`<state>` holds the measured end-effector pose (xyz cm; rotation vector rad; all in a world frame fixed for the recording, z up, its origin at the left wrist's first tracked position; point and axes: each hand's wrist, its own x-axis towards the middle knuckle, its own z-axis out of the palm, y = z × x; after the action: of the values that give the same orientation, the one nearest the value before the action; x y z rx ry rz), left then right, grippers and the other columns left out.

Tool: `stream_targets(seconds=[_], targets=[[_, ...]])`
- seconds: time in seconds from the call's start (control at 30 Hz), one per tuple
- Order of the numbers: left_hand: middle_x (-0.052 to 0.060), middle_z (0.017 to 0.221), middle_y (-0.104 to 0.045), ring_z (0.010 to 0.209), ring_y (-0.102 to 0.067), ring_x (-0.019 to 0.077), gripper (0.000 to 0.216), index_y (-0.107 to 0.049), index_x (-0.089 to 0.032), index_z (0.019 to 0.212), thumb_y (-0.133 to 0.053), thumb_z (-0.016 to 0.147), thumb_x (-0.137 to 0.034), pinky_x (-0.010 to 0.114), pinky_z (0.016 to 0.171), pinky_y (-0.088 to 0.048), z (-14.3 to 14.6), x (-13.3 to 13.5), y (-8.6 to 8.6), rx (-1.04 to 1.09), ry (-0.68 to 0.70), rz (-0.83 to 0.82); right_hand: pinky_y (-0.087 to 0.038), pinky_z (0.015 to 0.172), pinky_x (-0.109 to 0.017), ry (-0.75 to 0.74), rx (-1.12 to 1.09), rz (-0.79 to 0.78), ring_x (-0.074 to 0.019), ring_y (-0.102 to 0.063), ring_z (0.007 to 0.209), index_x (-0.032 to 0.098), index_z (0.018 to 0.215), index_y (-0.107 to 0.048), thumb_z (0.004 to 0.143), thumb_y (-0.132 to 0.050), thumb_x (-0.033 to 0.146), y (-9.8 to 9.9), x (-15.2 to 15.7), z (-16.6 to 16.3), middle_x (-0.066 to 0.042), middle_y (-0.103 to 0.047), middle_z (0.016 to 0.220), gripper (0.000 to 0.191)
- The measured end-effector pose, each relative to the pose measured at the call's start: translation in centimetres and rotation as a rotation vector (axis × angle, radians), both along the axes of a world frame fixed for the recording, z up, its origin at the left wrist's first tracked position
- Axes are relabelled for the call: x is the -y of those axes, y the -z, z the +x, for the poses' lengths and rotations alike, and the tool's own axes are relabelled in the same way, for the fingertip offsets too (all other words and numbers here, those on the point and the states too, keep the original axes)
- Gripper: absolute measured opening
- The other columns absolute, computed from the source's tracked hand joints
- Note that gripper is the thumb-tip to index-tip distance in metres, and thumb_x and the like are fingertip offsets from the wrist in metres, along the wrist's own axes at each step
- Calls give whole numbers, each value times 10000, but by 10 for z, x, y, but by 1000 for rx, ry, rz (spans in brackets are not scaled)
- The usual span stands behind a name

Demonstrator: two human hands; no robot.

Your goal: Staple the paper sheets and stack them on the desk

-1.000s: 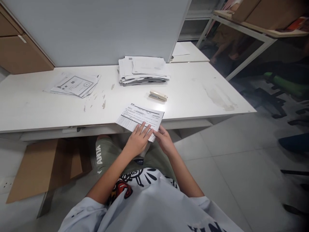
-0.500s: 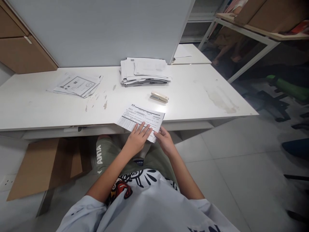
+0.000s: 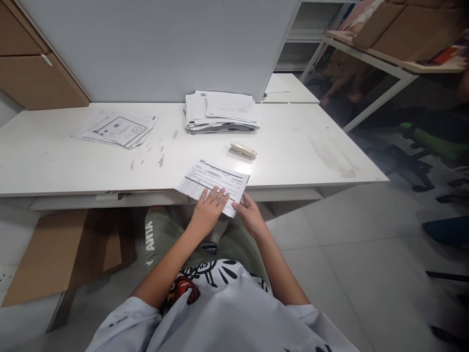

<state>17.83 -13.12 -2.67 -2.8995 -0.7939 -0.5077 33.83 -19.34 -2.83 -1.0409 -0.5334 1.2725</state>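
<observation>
A printed paper sheet (image 3: 216, 177) lies partly on the white desk (image 3: 293, 151) and juts over its front edge toward me. My left hand (image 3: 209, 211) rests flat on the sheet's near part, fingers stretched out and slightly spread. At the sheet's lower right corner, my right hand (image 3: 252, 214) pinches the paper, thumb on top and the other fingers partly hidden beneath. Just beyond the sheet sits a cream stapler (image 3: 242, 150). Farther back is a thick stack of papers (image 3: 223, 112), and to the left a smaller pile of printed sheets (image 3: 119, 129).
A grey partition panel (image 3: 176, 49) rises behind the desk. Cardboard boxes stand at the back left (image 3: 47, 80) and under the desk (image 3: 47, 254). To the right are another table (image 3: 370, 56) holding a box, a person's legs, and a green chair (image 3: 436, 139).
The view has shifted slightly. Both hands and the sheet stay in nearly the same place, with my left hand still flat and my right hand still pinching the corner.
</observation>
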Motion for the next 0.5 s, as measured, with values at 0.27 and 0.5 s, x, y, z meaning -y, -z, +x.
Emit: stream_targets(seconds=[0.27,0.5], targets=[[116,1487,-489,1431,-389,293,549,-513,-169,1434,-401,908,-59,537,1173,-332,-1,1,1,19,-16,-13,-564,743,-365,73,140,-77,-238,-672,897,240,1145,-645,671,-798,444,9,0,4,-63,-727,1106,538],[115,1457,-526,1402,-436,289,577,-512,-165,1431,-376,883,-44,569,1158,-332,10,-24,-4,78,-105,-111,-445,1016,-431,480,727,89,-235,-575,1083,245,1244,-585,865,-573,456,-14,-27,44,-105,-607,1296,434]])
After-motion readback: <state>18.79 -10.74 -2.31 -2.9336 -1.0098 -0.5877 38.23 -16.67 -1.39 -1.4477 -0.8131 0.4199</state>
